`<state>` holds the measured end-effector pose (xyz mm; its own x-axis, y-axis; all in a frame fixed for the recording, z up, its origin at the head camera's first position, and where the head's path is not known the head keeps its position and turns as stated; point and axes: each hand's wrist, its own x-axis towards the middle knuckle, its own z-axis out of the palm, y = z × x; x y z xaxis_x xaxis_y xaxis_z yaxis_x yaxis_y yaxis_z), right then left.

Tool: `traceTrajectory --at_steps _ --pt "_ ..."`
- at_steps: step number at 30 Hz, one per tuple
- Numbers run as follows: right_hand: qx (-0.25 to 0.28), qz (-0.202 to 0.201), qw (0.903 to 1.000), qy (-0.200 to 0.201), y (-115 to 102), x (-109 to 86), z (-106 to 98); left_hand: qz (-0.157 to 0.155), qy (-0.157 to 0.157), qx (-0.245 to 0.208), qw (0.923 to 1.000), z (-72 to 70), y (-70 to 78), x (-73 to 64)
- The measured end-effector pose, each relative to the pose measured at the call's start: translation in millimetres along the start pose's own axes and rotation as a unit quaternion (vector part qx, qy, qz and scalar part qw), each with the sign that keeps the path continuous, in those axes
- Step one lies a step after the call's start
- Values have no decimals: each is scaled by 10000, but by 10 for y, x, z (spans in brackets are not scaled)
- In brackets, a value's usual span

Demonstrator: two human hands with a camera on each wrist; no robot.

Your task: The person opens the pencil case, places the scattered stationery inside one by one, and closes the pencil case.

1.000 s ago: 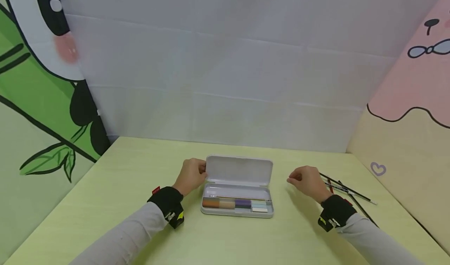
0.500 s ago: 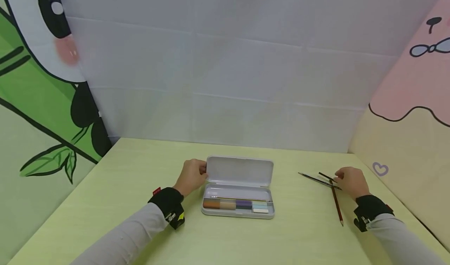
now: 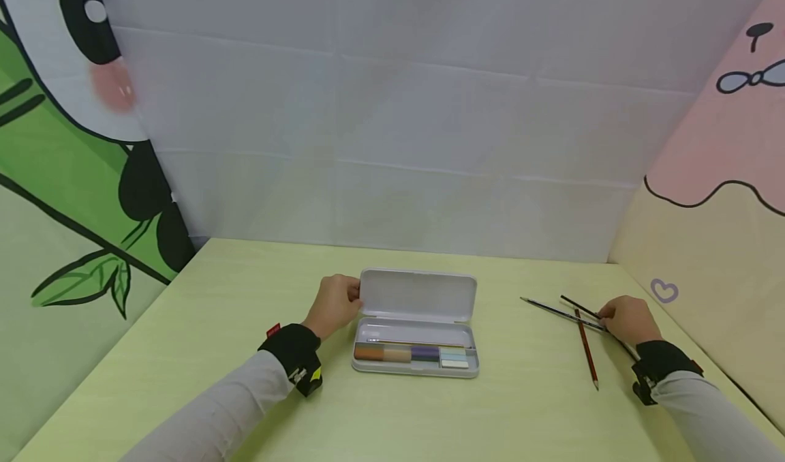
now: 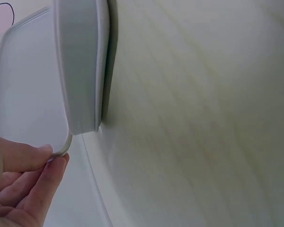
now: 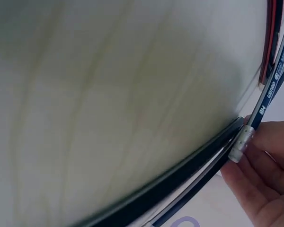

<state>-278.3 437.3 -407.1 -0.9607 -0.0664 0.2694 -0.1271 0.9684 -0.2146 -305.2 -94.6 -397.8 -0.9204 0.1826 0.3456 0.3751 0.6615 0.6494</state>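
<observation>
My left hand (image 3: 334, 305) pinches the left edge of the raised lid (image 3: 417, 295) of a light grey pencil case, thumb and fingertips on its corner in the left wrist view. The case's tray (image 3: 405, 328) faces up on the table. At the right, my right hand (image 3: 630, 319) is at a crossing heap of pencils, thumb and fingers pinching a dark pencil (image 5: 189, 201). Beside the fingertips is the silver ferrule end of an HB pencil (image 5: 267, 99). A red-and-black pencil (image 3: 587, 353) lies under the others, point toward the front.
Inside the tray lie a thin yellowish stick (image 3: 423, 344) and a row of coloured blocks (image 3: 398, 355), orange, beige, purple and pale blue, with a white one. Bare tabletop (image 3: 521, 380) lies between case and pencils. A white sheet (image 3: 429, 128) stands behind the table.
My right hand has moved right from beside the case to the pencils, then slightly nearer. The pencils it covered now show. My left hand keeps its place on the lid.
</observation>
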Motion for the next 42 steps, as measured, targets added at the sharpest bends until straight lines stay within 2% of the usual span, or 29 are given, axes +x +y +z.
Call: traceTrajectory --at_steps 6,10,26,33,42 --pt "-72 -110 9999 104 -2 22 10 -35 -20 -8 10000 -14 18 0" --pt "-62 -270 9994 221 -127 21 -18 6 -4 -40 10000 -21 30 -12" --pt "454 -1043 9904 785 -966 140 -119 6 22 -64 10000 -12 16 -26" --pt "844 -1064 9877 771 -1358 168 -149 -32 6 -105 9999 0 5 -25" --pt "1232 -1346 9799 809 -1795 160 -154 -22 39 -67 10000 -7 24 -35"
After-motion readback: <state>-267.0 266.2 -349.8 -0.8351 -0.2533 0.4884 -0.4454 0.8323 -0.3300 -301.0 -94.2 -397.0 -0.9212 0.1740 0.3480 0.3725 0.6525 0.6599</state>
